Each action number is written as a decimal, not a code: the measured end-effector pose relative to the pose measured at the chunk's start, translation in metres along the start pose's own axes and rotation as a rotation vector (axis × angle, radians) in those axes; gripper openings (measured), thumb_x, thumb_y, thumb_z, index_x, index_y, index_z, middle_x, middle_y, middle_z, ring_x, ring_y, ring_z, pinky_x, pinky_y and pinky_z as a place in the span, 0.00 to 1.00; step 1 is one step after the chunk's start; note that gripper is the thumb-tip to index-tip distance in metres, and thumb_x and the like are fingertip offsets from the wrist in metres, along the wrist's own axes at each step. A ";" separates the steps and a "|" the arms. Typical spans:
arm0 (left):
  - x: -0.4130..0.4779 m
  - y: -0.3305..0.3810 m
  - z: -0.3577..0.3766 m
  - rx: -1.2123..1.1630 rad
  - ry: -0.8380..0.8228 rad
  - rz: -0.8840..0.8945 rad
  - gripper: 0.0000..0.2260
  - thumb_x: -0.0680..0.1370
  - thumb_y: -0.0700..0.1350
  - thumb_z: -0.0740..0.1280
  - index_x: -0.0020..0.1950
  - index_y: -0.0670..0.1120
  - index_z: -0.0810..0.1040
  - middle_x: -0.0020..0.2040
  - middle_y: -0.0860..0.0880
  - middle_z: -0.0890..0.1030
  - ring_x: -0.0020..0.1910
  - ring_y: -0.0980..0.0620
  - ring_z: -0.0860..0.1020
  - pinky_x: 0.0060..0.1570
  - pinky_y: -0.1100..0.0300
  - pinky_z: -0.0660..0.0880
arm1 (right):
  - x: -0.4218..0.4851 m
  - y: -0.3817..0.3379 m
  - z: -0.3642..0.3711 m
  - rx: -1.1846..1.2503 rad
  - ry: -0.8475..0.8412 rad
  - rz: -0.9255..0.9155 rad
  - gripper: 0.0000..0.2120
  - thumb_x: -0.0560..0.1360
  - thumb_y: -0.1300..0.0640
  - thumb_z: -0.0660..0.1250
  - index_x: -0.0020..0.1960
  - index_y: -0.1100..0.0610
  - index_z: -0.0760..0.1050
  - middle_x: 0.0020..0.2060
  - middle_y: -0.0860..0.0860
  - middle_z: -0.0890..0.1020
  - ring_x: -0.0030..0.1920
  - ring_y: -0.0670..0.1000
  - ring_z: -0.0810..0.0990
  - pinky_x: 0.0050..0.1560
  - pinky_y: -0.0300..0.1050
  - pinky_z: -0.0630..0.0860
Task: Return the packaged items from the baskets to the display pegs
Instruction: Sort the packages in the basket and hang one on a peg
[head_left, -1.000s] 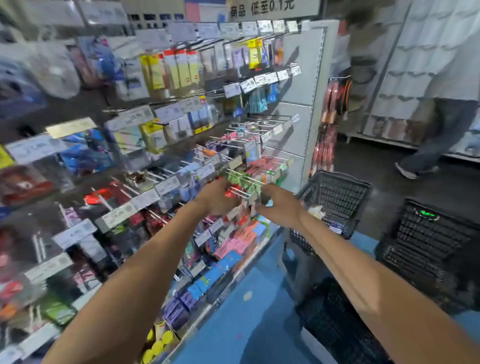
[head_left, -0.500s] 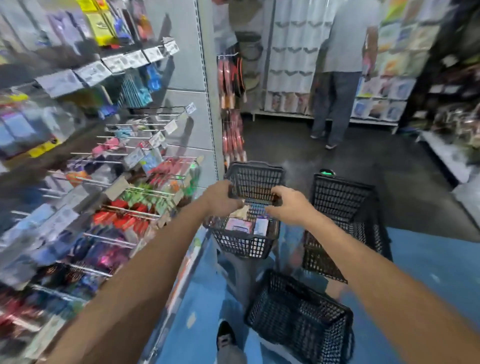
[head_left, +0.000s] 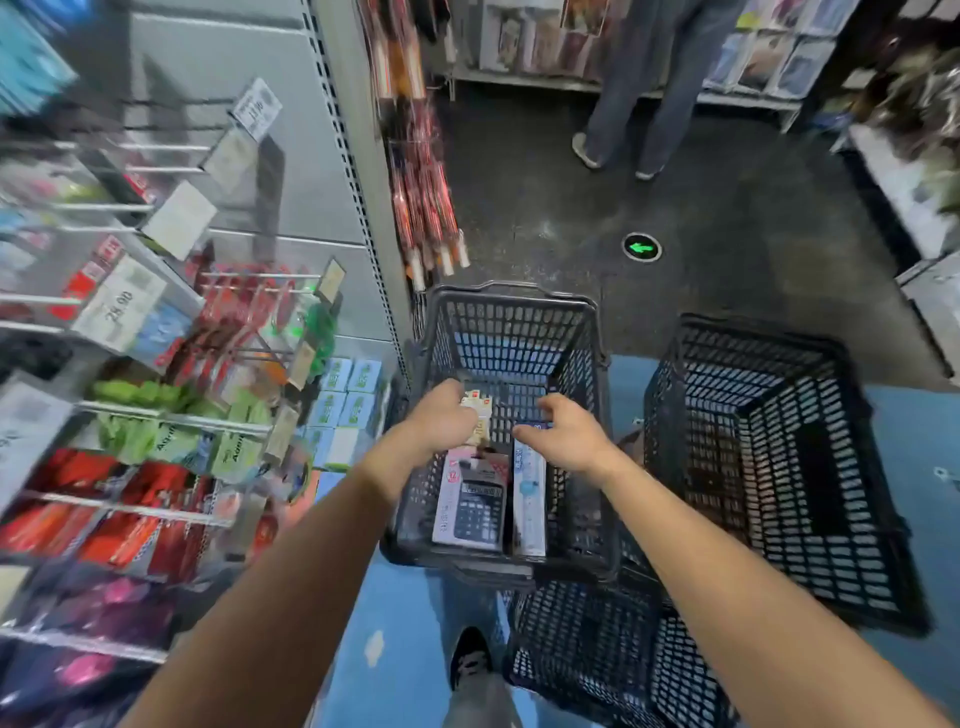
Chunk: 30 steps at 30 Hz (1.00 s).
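Calculator pack (head_left: 470, 501) is lying in the basket (head_left: 519, 293), lengthwise toward us just wristward of our left hand (head_left: 445, 422), which is pinching a small cream pack (head_left: 480, 413), while our right hand (head_left: 567, 437) is curling over the narrow blue pack (head_left: 529, 499), contact unclear.

Three black plastic baskets stand on the floor: the centre basket (head_left: 514, 322), the right basket (head_left: 779, 467) and the lower basket (head_left: 597, 649). Three packaged items show in the centre basket: one boxed calculator (head_left: 472, 504), one long blue-and-white pack (head_left: 530, 499) and one small cream packet (head_left: 480, 415), which sits in the left hand (head_left: 441, 421). Two hands are over that basket, the left one and the right hand (head_left: 566, 436). One green arrow marker (head_left: 642, 247) lies on the floor. One other person (head_left: 639, 93) shows from the waist down, with two shoes. One dark shoe (head_left: 470, 657) shows at the bottom. At least four light-blue boxes (head_left: 336, 375) sit low on the display. The display pegs (head_left: 171, 421) and their hanging packs are too blurred to count.
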<state>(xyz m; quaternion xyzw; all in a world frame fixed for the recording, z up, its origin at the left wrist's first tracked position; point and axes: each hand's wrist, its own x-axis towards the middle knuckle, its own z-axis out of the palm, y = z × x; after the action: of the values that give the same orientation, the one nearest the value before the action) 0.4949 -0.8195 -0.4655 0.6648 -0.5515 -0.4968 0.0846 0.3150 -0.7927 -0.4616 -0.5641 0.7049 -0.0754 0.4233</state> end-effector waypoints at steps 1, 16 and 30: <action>0.010 -0.005 0.002 -0.024 -0.021 -0.030 0.23 0.79 0.36 0.59 0.75 0.41 0.66 0.67 0.40 0.76 0.55 0.43 0.79 0.49 0.57 0.77 | 0.015 0.001 0.007 0.035 -0.009 0.024 0.36 0.77 0.46 0.70 0.79 0.58 0.61 0.75 0.55 0.69 0.72 0.56 0.71 0.65 0.44 0.69; 0.211 -0.105 0.085 -0.117 0.042 -0.253 0.04 0.82 0.40 0.63 0.50 0.40 0.74 0.46 0.43 0.80 0.43 0.48 0.79 0.34 0.56 0.75 | 0.237 0.068 0.151 0.405 -0.061 0.337 0.30 0.61 0.38 0.73 0.50 0.57 0.67 0.42 0.51 0.72 0.41 0.50 0.72 0.30 0.39 0.67; 0.251 -0.120 0.117 -0.031 0.122 -0.307 0.15 0.80 0.41 0.66 0.67 0.40 0.75 0.62 0.39 0.80 0.60 0.40 0.80 0.47 0.56 0.75 | 0.305 0.105 0.199 0.849 -0.076 0.581 0.16 0.66 0.59 0.79 0.46 0.61 0.74 0.52 0.68 0.83 0.52 0.61 0.85 0.54 0.68 0.81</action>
<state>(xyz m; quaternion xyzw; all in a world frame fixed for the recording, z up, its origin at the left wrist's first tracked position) 0.4588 -0.9280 -0.7443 0.7688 -0.4295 -0.4709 0.0511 0.3729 -0.9442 -0.8045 -0.1258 0.7241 -0.2136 0.6436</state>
